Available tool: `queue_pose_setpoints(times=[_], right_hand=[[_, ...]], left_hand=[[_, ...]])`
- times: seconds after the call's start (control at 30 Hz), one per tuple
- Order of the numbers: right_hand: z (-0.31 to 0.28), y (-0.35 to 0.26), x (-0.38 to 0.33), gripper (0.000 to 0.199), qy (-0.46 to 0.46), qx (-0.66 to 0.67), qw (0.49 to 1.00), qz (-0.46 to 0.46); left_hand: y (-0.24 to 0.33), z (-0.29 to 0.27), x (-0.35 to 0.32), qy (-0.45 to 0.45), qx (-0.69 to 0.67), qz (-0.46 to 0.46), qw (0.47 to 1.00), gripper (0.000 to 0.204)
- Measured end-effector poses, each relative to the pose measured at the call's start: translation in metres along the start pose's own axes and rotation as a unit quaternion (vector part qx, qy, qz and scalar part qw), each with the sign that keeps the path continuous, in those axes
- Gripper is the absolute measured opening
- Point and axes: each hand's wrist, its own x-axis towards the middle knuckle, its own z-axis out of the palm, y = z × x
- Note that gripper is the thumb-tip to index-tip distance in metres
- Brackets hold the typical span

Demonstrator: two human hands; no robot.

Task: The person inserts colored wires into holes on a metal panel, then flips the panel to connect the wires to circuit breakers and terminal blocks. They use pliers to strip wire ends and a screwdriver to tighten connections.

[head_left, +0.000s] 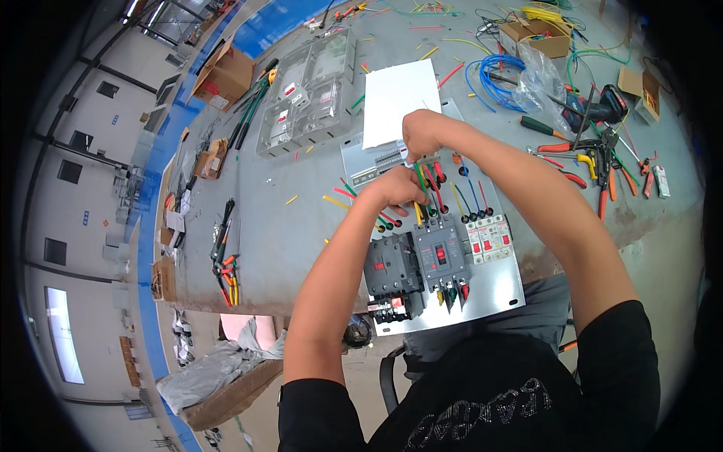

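Observation:
A metal mounting plate (489, 290) tilts from the table edge toward my lap. On its near part sit a black contactor (388, 265), a grey circuit breaker (440, 255) and several small white breakers (488, 239) with red switches. Coloured wires rise through holes in the plate above them. My left hand (395, 190) is closed among these wires, its fingertips pinching a wire above the grey breaker. Just beyond it, my right hand (425, 135) is closed by the terminal strip (380, 164); what its fingers hold is mostly hidden. White paper (401, 94) lies under and beyond that hand.
A clear plastic enclosure (312, 90) stands at the far left. Pliers (228, 279) and wire scraps lie left. On the right are a blue wire coil (501, 79), a cordless drill (599, 109), red-handled cutters (602, 162) and a cardboard box (538, 45).

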Motion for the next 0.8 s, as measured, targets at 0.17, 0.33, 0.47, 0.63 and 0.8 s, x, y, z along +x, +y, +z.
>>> queue_pose_setpoints(times=[0.17, 0.33, 0.47, 0.63, 0.8], right_hand=[[0.002, 0.005, 0.014, 0.030, -0.043, -0.016, 0.998, -0.034], [0.003, 0.002, -0.002, 0.022, 0.015, 0.033, 0.993, -0.109], [-0.008, -0.022, -0.023, 0.014, 0.033, 0.011, 0.984, -0.176], [-0.018, -0.025, -0.037, 0.009, 0.021, 0.005, 0.986, -0.164], [-0.013, -0.035, -0.048, 0.010, 0.002, -0.057, 0.981, -0.187]], left_hand=[[0.008, -0.003, 0.001, 0.003, 0.068, -0.021, 0.997, 0.032], [0.012, 0.001, -0.006, 0.062, 0.109, -0.008, 0.992, 0.036], [-0.012, 0.012, -0.001, 0.150, 0.098, 0.047, 0.983, 0.033], [-0.012, 0.005, 0.012, 0.124, 0.074, 0.003, 0.990, 0.041], [-0.006, 0.002, 0.015, 0.112, 0.152, 0.048, 0.981, 0.030]])
